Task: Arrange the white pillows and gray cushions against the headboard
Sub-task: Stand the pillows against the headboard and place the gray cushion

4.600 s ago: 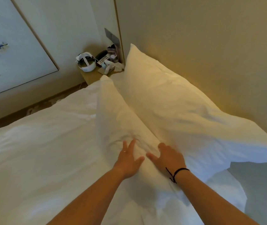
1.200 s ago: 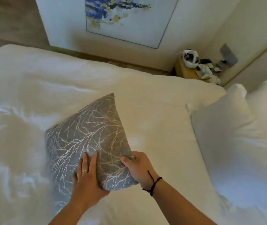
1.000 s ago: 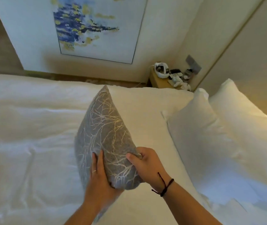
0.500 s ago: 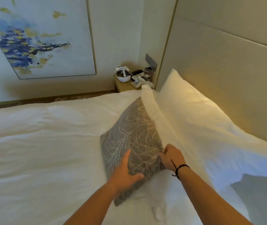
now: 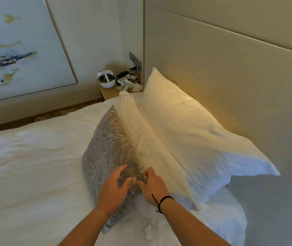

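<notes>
A gray cushion (image 5: 107, 148) with a pale branch pattern stands on edge on the bed, leaning against a white pillow (image 5: 141, 137). Behind that one, a second white pillow (image 5: 186, 121) leans on the beige headboard (image 5: 221, 64). My left hand (image 5: 114, 188) lies on the cushion's front face near its lower corner, fingers relaxed. My right hand (image 5: 152, 185) grips the cushion's near edge with curled fingers, where it meets the front pillow. Another white pillow (image 5: 227, 215) lies lower right, partly in shadow.
White duvet (image 5: 26, 166) covers the bed to the left. A wooden nightstand (image 5: 111, 92) beyond the pillows carries a white headset, a phone and small items. A large painting (image 5: 13, 50) leans at the wall on the left.
I carried the gray cushion from the middle of the bed and set it upright against the front white pillow. My left hand has slid toward the cushion's near corner, close to my right hand.
</notes>
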Demonstrator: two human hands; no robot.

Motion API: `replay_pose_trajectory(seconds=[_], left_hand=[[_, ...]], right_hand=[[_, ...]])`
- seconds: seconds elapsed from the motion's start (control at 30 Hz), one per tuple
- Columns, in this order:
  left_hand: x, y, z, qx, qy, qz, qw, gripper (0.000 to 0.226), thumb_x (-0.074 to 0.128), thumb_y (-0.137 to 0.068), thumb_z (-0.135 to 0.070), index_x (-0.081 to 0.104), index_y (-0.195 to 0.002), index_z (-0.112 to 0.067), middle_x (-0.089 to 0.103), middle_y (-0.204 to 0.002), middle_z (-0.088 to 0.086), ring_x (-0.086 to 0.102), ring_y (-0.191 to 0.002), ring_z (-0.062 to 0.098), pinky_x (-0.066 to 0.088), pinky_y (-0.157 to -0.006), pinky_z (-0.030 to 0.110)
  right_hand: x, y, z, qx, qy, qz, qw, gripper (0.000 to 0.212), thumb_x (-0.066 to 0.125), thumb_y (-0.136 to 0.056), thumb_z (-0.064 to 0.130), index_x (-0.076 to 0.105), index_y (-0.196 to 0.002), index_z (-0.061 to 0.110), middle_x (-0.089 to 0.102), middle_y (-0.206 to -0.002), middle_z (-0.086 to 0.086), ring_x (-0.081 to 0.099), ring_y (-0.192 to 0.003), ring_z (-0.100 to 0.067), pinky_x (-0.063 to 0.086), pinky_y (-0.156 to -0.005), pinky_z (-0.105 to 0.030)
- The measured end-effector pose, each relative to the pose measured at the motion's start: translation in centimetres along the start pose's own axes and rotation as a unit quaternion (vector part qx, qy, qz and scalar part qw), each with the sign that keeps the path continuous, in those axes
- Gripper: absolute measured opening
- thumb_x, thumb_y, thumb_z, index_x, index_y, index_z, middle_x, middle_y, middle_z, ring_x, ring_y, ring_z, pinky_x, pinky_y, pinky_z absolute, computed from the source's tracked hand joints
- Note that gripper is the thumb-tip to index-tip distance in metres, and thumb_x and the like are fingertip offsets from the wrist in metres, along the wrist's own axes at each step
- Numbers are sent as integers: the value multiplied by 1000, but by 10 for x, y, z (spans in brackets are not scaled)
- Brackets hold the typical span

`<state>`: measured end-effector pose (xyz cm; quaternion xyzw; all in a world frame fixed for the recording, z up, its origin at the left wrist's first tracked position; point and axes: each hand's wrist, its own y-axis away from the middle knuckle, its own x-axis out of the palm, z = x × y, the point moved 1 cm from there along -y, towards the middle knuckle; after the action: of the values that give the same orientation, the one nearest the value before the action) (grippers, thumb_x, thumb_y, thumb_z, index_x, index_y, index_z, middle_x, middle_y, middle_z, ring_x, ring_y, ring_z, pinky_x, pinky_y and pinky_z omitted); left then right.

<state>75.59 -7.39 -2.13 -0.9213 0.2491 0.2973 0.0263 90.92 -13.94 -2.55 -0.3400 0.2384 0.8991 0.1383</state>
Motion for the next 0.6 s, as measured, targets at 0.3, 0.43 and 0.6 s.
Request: replay_pose_trajectory(seconds=[0.3,0.43,0.6], left_hand=[[58,-40,-46,114,-143,26,983,45,56,-93,-43,47,-138,-40,41,-151,-13,26,-144,14,0,-119,57],[75,-38,-50,108,-218,91,966,43,47,-95,-49,44,-137,-43,34,-155,-16,18,-148,13,-15,-114,59],[90,-41,-61,131,-286,126,941,36,41,-93,-52,55,-125,-44,57,-131,-23,44,-131,7,-14,-112,64]], right_hand=[[-67,42,-70,-15,231,-58,971,61,63,-84,43,38,-137,30,47,-138,2,46,-123,-24,40,-101,-37],[-88,60,-107,152,-15,-19,988,68,56,-89,58,26,-143,30,49,-133,-2,57,-108,-21,45,-83,-28],[-91,62,-120,168,-164,-15,972,57,41,-92,64,35,-138,31,63,-108,-1,62,-92,-12,49,-74,-24]])
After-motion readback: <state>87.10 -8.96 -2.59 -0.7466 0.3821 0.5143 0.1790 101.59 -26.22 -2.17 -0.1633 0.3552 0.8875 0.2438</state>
